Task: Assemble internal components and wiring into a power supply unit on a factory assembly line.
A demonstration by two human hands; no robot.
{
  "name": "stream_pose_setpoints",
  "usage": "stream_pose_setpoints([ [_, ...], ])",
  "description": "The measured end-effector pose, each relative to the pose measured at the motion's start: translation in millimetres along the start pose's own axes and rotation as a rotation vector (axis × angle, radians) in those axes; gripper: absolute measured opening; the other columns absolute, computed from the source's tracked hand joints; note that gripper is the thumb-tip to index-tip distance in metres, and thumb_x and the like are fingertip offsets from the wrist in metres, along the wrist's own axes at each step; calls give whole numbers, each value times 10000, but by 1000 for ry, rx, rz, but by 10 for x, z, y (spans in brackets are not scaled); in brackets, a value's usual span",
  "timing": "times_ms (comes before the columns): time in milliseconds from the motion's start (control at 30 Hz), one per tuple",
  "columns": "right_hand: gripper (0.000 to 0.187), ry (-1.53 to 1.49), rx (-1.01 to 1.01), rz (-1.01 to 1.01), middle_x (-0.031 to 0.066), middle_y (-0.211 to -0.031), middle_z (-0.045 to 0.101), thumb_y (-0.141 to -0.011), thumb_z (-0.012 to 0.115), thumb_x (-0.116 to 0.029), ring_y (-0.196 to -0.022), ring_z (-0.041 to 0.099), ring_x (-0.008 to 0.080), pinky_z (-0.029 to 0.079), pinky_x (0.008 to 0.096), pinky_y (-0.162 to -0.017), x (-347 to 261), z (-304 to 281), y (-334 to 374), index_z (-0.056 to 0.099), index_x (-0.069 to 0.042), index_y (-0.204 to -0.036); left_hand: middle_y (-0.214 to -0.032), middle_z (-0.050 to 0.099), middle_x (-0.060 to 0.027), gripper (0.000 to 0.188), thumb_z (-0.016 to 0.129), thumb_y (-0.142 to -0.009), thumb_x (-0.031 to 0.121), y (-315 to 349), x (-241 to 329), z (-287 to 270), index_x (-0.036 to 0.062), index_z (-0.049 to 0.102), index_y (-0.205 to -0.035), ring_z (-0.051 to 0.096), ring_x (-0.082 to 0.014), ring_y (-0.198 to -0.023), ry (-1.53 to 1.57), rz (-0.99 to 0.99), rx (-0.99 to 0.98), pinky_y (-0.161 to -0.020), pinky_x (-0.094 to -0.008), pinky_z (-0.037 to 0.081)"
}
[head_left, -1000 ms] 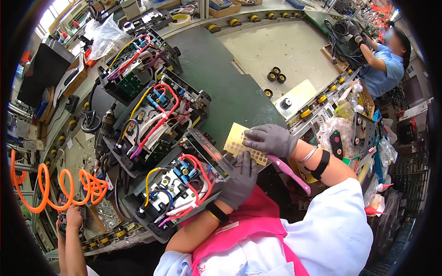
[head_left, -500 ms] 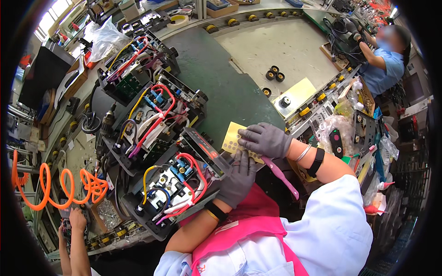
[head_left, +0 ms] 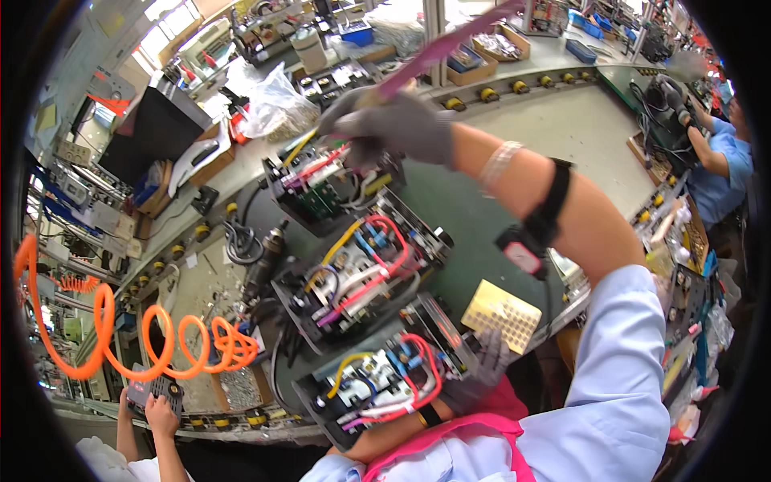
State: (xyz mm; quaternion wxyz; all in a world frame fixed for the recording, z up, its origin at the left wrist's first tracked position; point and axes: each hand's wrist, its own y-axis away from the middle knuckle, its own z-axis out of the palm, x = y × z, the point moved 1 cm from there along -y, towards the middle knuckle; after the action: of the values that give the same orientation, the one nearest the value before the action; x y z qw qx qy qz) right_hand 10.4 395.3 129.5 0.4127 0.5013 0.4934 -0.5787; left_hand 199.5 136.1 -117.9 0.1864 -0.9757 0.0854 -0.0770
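Note:
My gloved right hand (head_left: 397,128) is raised over the farthest of three open electronic units, its fingers closed on a long purple-handled tool (head_left: 450,48) that slants up and right. The tool's working end is hidden by the hand. Red and yellow wires show on the far unit (head_left: 321,189), the middle unit (head_left: 361,269) and the near unit (head_left: 385,386). Beside the near unit, my gloved left hand (head_left: 482,373) grips the lower edge of a yellow sheet (head_left: 490,305) covered with rows of small round dots.
The units stand on a dark green board (head_left: 498,217). An orange coiled hose (head_left: 169,345) hangs at left, near a person's hands (head_left: 161,410) holding a dark part. Another person in blue (head_left: 719,161) works at far right. A clear plastic bag (head_left: 277,104) lies beyond the units.
My right hand has left the yellow sheet and swung up and left over the far unit, carrying the purple-handled tool. My left hand keeps the sheet. The view has shifted.

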Motion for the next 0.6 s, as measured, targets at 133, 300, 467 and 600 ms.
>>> stream_pose_setpoints([
  [133,209,-53,-18,77,116,-913,690,-945,557,-93,-638,701,157,583,256,-543,295,436,-901,644,24,-1096,-1276,545,-268,391,576,-882,235,267,-59,277,-36,562,-1164,534,-409,-1231,-4,-17,91,-1083,-533,401],
  [300,219,115,-66,168,103,-922,681,-943,542,-76,-614,702,159,561,250,-506,668,498,-1296,620,16,-1125,-1086,587,-168,218,575,-833,194,1759,-1154,-1542,22,604,-965,562,-326,-1124,-257,-291,-273,-1051,-486,418],
  [467,230,242,-93,165,94,-904,682,-938,543,-97,-606,700,152,533,252,-492,817,512,-1412,634,0,-1126,-896,630,-68,103,575,-784,154,4347,-2217,-4012,81,646,-766,589,-242,-1017,-817,-416,-875,-1019,-439,436],
  [600,226,311,-97,131,140,-842,712,-914,541,-119,-624,713,189,562,305,-543,828,549,-1456,670,5,-1051,-963,671,-67,108,586,-789,147,5108,-2007,-3963,89,674,-809,603,-228,-1051,-831,-539,-784,-1038,-429,431],
])
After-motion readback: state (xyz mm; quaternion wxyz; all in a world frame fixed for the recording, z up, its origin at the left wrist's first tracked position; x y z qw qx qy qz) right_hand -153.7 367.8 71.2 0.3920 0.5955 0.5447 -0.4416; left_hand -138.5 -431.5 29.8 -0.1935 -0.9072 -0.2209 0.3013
